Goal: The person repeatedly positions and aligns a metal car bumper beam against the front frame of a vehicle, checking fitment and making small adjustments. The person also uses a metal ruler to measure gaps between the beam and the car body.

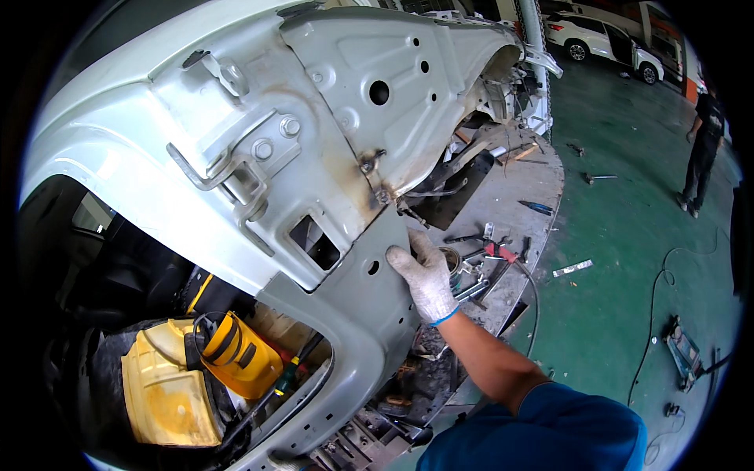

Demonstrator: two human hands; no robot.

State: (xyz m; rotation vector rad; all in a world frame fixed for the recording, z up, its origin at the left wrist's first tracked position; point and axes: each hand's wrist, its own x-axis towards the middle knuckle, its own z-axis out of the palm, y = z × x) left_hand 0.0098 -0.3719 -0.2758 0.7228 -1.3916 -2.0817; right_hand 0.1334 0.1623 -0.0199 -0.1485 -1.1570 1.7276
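My right hand (428, 279), in a white knit glove with a blue cuff, grips the edge of a grey sheet-metal body panel (357, 294). Its thumb lies on the panel's face near a round hole, and the other fingers go behind the edge, partly hidden. The panel's upper end meets the pale car body (236, 86), close to brownish scorch marks (373, 177). A bolted door hinge (247, 169) sits up and to the left. At the bottom edge a bit of white glove shows, seemingly my left hand (289, 463), below the panel's lower curve; its fingers are hidden.
Pliers (536, 207), wrenches (473, 290) and a red-handled tool (500, 252) with a cable lie on the grey platform (542, 177). A yellow welding mask (243, 357) rests inside the door opening. A hammer (599, 178) and a floor jack (685, 353) are on the green floor; a person (707, 149) stands farther off.
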